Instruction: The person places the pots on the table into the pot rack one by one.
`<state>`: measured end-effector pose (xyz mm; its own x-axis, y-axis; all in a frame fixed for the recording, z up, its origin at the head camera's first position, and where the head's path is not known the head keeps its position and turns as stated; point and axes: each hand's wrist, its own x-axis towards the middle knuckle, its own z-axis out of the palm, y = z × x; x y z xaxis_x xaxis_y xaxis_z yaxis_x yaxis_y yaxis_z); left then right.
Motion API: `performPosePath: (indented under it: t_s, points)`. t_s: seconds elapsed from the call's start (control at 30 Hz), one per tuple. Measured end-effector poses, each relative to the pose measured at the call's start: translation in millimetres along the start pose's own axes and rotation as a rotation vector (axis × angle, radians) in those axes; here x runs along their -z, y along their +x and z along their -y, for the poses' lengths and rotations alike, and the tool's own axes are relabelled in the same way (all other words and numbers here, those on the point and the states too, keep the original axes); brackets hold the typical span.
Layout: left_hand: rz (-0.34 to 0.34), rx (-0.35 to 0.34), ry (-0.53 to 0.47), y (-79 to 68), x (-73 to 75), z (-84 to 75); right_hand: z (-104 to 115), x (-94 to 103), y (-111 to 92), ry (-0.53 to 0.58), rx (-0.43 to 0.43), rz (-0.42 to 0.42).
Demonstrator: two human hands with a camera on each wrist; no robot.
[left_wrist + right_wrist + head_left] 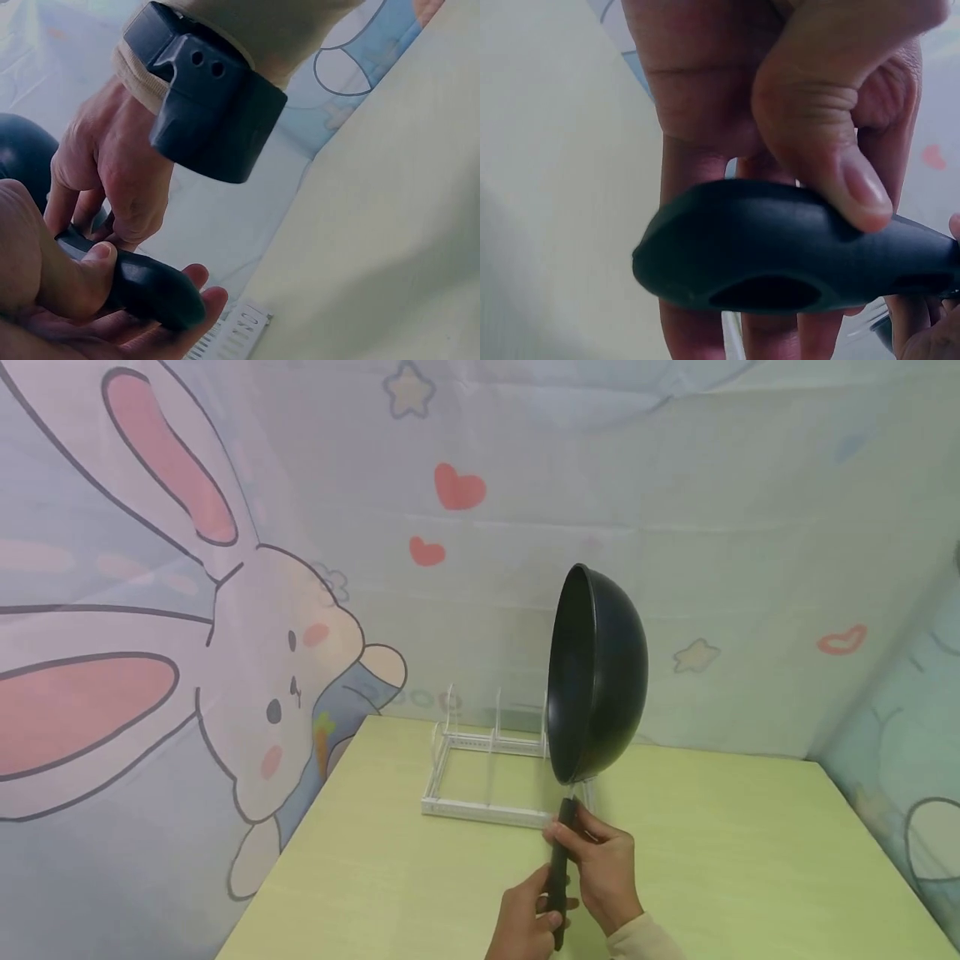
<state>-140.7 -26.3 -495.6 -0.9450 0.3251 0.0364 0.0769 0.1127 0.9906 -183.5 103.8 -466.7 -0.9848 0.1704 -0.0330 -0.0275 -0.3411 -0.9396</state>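
Note:
A deep black wok (615, 685) stands upright in the air in the head view, its hollow side facing left and its handle (558, 877) pointing down. Low on that handle, my left hand (517, 918) grips it near the end. My right hand (607, 860) pinches the handle higher up, just below the bowl. In the right wrist view, the left thumb (866, 195) presses one side of the handle while fingers pass beneath. A white rack (480, 812) with upright wire dividers sits on the table behind; the wok and right hand hide its right part.
The pale yellow-green table (750, 843) extends on both sides of the rack. Behind it hangs a cloth backdrop (712, 485) printed with a rabbit, hearts and stars. A black wrist mount (217, 112) sits on the right wrist.

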Motion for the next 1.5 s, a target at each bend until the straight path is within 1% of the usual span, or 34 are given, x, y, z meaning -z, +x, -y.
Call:
performPosePath:
  t_s: [0.17, 0.4, 0.53, 0.67, 0.73, 0.83, 0.93, 1.1, 1.2, 1.43, 1.5]
  points:
    - [0.018, 0.041, -0.020, -1.0, -1.0, 6.6, -7, 1.1, -1, -0.026, -0.003, -0.023]
    - [0.009, 0.057, -0.035, 1.2, -1.7, 15.4, -15, -1.7, 1, -0.075, 0.018, -0.042]
    - [-0.014, 0.065, -0.003, 3.9, -1.7, 21.4, -21, -2.7, 3, -0.088, -0.003, -0.058]
    - [-0.036, 0.054, 0.052, 4.5, -2.4, 26.6, -28, -2.0, 3, -0.086, -0.033, -0.078]
    - [-0.040, 0.045, 0.072, 3.9, -2.7, 29.4, -31, -1.4, 3, -0.092, -0.040, -0.075]
    - [-0.039, 0.051, 0.079, 2.9, -2.8, 33.7, -34, -1.0, 3, -0.109, -0.052, -0.069]
    - [-0.030, 0.079, 0.066, 3.0, -2.2, 38.0, -37, -0.6, 2, -0.129, -0.067, -0.065]
    - [0.003, 0.155, 0.031, 1.6, -1.6, 44.7, -43, 1.7, 1, -0.153, -0.089, -0.067]
    - [0.014, 0.185, 0.026, -0.2, -2.0, 48.0, -47, 3.3, 0, -0.159, -0.103, -0.065]
    - [0.007, 0.172, 0.040, -2.2, -2.6, 53.6, -52, 3.9, -1, -0.152, -0.113, -0.074]
    - [0.001, 0.159, 0.052, -2.2, -2.7, 56.4, -53, 4.8, -2, -0.150, -0.115, -0.072]
